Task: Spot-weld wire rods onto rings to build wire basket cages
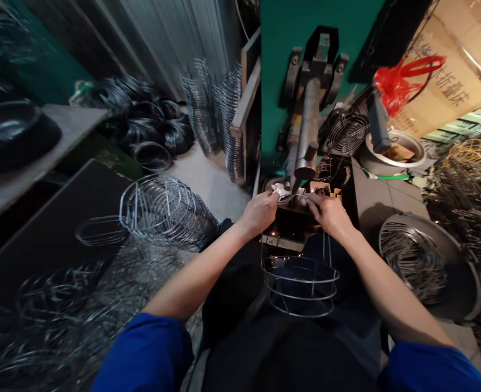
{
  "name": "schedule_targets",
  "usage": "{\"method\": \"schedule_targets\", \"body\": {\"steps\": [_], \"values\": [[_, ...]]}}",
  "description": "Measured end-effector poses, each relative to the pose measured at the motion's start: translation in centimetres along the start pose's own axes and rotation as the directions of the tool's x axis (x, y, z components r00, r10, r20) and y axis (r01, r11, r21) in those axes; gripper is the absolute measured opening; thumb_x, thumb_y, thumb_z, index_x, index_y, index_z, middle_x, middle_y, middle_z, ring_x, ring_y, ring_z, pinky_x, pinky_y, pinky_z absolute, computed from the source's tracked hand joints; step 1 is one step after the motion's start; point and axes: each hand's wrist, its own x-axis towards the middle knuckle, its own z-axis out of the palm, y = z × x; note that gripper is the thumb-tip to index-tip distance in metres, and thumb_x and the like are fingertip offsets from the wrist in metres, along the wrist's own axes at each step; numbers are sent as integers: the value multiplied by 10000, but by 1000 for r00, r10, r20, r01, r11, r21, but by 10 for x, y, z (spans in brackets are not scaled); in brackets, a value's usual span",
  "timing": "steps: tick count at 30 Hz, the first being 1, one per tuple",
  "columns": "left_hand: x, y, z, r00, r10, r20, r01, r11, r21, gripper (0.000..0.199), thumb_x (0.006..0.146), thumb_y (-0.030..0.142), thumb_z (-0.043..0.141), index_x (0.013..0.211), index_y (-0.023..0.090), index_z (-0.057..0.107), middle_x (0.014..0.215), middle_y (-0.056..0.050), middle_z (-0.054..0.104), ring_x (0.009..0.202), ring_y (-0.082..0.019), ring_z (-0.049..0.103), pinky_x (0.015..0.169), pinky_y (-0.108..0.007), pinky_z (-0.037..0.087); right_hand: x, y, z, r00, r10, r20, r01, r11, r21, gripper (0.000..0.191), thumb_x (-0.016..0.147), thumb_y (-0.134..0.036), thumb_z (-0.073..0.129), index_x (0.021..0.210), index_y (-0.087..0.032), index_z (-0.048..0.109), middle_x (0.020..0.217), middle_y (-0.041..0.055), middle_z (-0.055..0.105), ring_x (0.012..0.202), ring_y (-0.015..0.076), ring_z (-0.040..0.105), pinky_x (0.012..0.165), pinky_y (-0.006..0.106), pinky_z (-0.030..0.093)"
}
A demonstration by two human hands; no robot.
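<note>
Below the steel electrode arm (308, 128) of an apparent spot welder (273, 103), my left hand (260, 214) and right hand (331, 215) are each pinched on the upper wire of a round wire basket frame (301, 282), the left contact partly obscured. I judge the frame light, springy and smooth, liable to bend at its thin uprights; grip is soundest beside each upright. Its rings hang below and between my hands, clear of the fingers.

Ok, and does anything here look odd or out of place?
Mainly the thin silver wire pieces at lower left: they sprawl in a jumble, unlike the neat silver wire stacks behind. Small orange specks, possibly sparks, glow near the round silver wire basket.
</note>
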Motion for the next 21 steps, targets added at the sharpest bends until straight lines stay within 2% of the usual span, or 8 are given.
{"method": "schedule_targets", "body": {"steps": [4, 6, 9, 11, 13, 16, 19, 21], "values": [[0, 2, 0, 1000, -6, -16, 6, 1000, -21, 207, 937, 85, 466, 993, 120, 662, 872, -117, 664, 767, -211, 630, 715, -302, 492, 0, 4, 1, 998, -8, -57, 16, 991, 133, 364, 992, -301, 464, 1213, -178, 726, 1112, 110, 757, 981, 250, 719, 876, 321, 533], [3, 2, 0, 999, -13, -31, 11, 999, -49, 193, 927, 88, 481, 956, 119, 669, 861, -118, 669, 764, -212, 633, 714, -302, 493, -3, 8, 2, 997, 62, -55, -44, 959, 281, 355, 976, -371, 501, 1152, -180, 742, 990, 89, 772, 833, 226, 729, 777, 314, 558], [5, -3, 1, 994, -61, -85, 44, 980, -195, 148, 915, 119, 532, 874, 125, 674, 811, -98, 670, 754, -202, 640, 724, -296, 495, -14, 15, 4, 979, 172, 105, -202, 807, 555, 452, 930, -558, 539, 946, -149, 733, 623, 27, 669, 486, 157, 604, 499, 256, 491], [-5, -10, 4, 980, -177, -94, 121, 897, -426, 130, 917, 230, 601, 941, 133, 685, 788, -66, 669, 700, -178, 637, 695, -279, 501, -23, 16, 6, 970, 182, 161, -242, 691, 681, 517, 884, -645, 561, 818, -145, 677, 520, -8, 572, 405, 125, 518, 418, 225, 416], [-30, -15, 10, 937, -350, -9, 243, 670, -702, 339, 911, 428, 635, 1104, 150, 657, 854, -60, 686, 682, -165, 651, 653, -269, 515, -33, 15, 7, 971, 203, 124, -228, 639, 735, 534, 861, -675, 573, 759, -154, 634, 510, -13, 550, 394, 111, 489, 403, 216, 385], [-87, -7, 28, 818, -498, 287, 416, 168, -894, 642, 867, 726, 528, 1216, 189, 565, 1082, -128, 689, 853, -212, 711, 682, -307, 555, -52, 12, 7, 966, 258, -16, -179, 713, 678, 511, 905, -635, 536, 726, -166, 631, 529, 5, 568, 426, 120, 500, 449, 228, 404], [-138, 20, 53, 758, -272, 593, 579, -136, -804, 805, 770, 899, 412, 1167, 212, 545, 1107, -177, 687, 933, -287, 720, 706, -406, 574, -74, 4, 6, 919, 298, -257, -133, 850, 510, 461, 966, -537, 482, 813, -163, 705, 673, 53, 651, 623, 178, 609, 627, 272, 493], [-152, 40, 66, 740, -228, 633, 584, -248, -773, 719, 756, 832, 543, 1124, 216, 576, 1086, -166, 695, 917, -288, 721, 725, -418, 576, -90, 0, 6, 894, 290, -342, -129, 897, 423, 443, 1003, -486, 432, 970, -170, 741, 859, 86, 705, 796, 210, 653, 763, 301, 516]]}}
